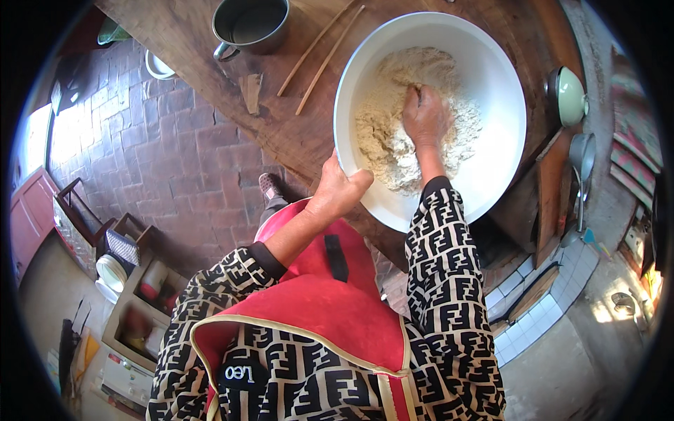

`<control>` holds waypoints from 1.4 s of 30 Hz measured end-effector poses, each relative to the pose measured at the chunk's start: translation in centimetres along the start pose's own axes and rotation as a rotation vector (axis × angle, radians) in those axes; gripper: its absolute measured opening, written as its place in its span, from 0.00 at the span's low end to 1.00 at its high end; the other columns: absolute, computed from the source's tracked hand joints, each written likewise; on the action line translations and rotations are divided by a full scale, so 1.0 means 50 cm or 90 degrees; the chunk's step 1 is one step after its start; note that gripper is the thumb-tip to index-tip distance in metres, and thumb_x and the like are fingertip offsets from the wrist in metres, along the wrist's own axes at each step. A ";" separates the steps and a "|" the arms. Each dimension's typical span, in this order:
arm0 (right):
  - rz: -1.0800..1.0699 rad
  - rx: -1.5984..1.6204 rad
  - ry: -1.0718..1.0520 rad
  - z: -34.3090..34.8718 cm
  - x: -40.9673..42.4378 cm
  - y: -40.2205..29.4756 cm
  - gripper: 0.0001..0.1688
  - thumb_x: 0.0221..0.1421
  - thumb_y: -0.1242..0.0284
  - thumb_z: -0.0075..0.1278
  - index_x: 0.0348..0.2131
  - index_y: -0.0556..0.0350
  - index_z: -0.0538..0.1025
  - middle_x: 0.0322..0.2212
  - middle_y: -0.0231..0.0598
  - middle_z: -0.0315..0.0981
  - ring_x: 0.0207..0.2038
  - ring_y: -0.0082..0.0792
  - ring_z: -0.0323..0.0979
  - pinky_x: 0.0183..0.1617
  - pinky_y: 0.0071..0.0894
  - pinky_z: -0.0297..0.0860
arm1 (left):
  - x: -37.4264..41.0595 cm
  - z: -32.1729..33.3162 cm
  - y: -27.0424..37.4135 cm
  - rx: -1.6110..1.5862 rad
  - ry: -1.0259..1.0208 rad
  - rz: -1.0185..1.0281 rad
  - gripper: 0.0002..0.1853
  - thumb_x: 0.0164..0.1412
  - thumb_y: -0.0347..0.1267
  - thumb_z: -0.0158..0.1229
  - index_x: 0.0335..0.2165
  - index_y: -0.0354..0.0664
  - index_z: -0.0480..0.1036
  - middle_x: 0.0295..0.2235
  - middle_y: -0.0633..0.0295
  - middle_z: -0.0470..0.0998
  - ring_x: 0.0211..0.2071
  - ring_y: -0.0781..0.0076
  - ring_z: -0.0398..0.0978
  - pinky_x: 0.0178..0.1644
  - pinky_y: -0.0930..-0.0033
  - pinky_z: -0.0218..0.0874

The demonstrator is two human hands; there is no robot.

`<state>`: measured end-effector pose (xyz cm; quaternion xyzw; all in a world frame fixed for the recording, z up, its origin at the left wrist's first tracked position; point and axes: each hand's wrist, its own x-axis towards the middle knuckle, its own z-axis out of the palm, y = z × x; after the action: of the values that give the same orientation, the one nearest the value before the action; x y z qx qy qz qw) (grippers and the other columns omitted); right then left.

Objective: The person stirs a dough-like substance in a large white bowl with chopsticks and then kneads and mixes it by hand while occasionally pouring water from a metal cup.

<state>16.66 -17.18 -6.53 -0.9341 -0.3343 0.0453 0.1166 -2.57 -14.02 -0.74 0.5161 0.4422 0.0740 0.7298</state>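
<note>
A large white basin (495, 126) stands on a wooden table (231, 89). Flour (416, 58), partly clumped into rough dough, lies in it. My left hand (342, 187) grips the basin's near left rim, thumb over the edge. Inside the basin, my right hand (427, 116) presses into the flour with its fingers curled; the fingertips are buried, so whether they hold dough does not show. Left of the basin lie two thin wooden sticks (329, 58). A metal mug (251, 26) with a handle is at the table's back left.
A flat brown scrap (251, 93) lies near the table's left edge. Right of the basin, a pale green enamel bowl (571, 97) rests on its side. Metal ladles (582, 158) are beside a white-tiled stove (526, 321). Stacked plates (111, 273) stand at the lower left.
</note>
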 end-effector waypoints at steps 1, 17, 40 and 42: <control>0.018 0.010 -0.012 0.000 0.006 0.003 0.17 0.51 0.59 0.39 0.31 0.49 0.75 0.28 0.42 0.73 0.36 0.45 0.67 0.42 0.47 0.55 | 0.000 0.000 -0.001 0.003 -0.004 -0.005 0.15 0.46 0.28 0.50 0.35 0.30 0.68 0.27 0.59 0.73 0.29 0.72 0.70 0.33 0.70 0.63; 0.106 0.103 0.076 0.047 0.115 0.055 0.24 0.53 0.53 0.33 0.34 0.47 0.74 0.31 0.52 0.74 0.37 0.56 0.70 0.42 0.49 0.64 | -0.003 -0.007 0.028 -0.004 -0.042 -0.076 0.25 0.43 0.26 0.49 0.44 0.29 0.60 0.32 0.53 0.72 0.35 0.68 0.70 0.41 0.68 0.62; -0.323 0.213 -0.058 -0.169 -0.079 0.020 0.15 0.51 0.62 0.47 0.30 0.56 0.74 0.34 0.44 0.71 0.40 0.42 0.68 0.42 0.40 0.65 | 0.015 0.018 -0.020 -0.039 0.010 0.061 0.23 0.43 0.27 0.49 0.41 0.27 0.67 0.33 0.54 0.74 0.34 0.68 0.71 0.39 0.69 0.63; -0.375 0.094 0.035 -0.158 -0.045 0.009 0.18 0.51 0.60 0.47 0.33 0.55 0.76 0.40 0.43 0.70 0.48 0.45 0.63 0.47 0.42 0.62 | 0.019 0.018 -0.020 -0.048 -0.012 0.045 0.25 0.43 0.28 0.50 0.43 0.29 0.64 0.36 0.50 0.73 0.38 0.64 0.71 0.43 0.67 0.62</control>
<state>16.47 -20.45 1.04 -0.7871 -0.5831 0.0082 0.2010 -1.70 -14.55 -2.01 0.5044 0.4137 0.1112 0.7497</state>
